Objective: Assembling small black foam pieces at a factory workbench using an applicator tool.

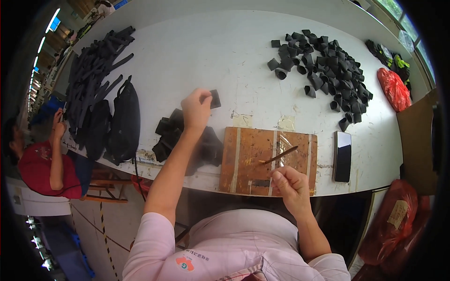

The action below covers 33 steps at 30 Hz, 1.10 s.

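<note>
My left hand (196, 110) is closed in a pinch on a small black fabric piece (215, 99), raised over the table. Below it, under my left forearm, lies a pile of similar black pieces (176, 126), partly hidden by the arm. My right hand (291, 186) is closed, thumb against fingers, over the near right part of a worn brown board (248, 140). Whatever those fingers hold is too small to make out. A thin dark brown stick (285, 153) with a paler tip lies just beyond them, over a clear plastic strip on the board.
Many black folded tube-like pieces (328, 65) spread across the far right. Long black strips (96, 65) and a black pouch (125, 122) lie at left. A phone (342, 157) sits right of the board. A red bag (394, 89) stands far right; a co-worker (47, 164) sits at left.
</note>
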Motion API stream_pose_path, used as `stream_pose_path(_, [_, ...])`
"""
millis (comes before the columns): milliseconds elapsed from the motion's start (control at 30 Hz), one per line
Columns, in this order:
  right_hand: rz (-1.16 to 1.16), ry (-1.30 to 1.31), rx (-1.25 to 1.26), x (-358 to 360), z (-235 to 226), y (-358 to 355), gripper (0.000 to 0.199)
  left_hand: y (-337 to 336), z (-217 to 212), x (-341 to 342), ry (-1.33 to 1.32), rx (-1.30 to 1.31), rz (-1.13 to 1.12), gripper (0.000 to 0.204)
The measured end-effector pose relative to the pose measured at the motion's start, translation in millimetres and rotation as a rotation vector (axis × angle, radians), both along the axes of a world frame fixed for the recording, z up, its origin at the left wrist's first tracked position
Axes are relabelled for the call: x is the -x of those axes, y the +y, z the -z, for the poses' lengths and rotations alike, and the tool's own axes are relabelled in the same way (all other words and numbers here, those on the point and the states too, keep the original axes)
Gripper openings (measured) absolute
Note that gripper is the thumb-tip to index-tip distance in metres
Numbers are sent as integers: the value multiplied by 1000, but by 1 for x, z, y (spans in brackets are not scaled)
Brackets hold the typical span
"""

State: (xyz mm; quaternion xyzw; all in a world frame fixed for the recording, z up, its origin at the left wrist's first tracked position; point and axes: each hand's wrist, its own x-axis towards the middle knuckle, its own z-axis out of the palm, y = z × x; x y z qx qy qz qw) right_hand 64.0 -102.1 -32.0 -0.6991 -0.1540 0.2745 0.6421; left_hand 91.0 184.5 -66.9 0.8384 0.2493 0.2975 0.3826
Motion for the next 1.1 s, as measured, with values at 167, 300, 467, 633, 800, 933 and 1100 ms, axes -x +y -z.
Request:
stream_pose_path(167, [45, -163, -59, 12, 5, 26, 19, -80, -18, 47, -175, 1624, 210, 12])
stream_pose_path(300, [159, -593, 33, 13, 5, 37, 23, -134, -17, 75, -197, 1808, 196, 13])
stream_pose_path(467, [249, -771, 98, 13, 13, 33, 14, -161, -21, 84, -335, 1502, 174, 16])
stream_pose_path(633, [235, -933, 213, 12, 14, 24, 13, -172, -35, 96, -274, 788, 272, 17])
stream_pose_path(800, [171, -1033, 297, 14, 14, 18, 16, -170, -25, 95, -200, 792, 248, 8])
stream_pose_path(933, [40, -755, 277, 11, 3, 10, 25, -166, -33, 97, -81, 887, 206, 5])
stream_pose_path(1100, [136, -701, 27, 11, -5, 5, 24, -163, -33, 98, -145, 616, 382, 4])
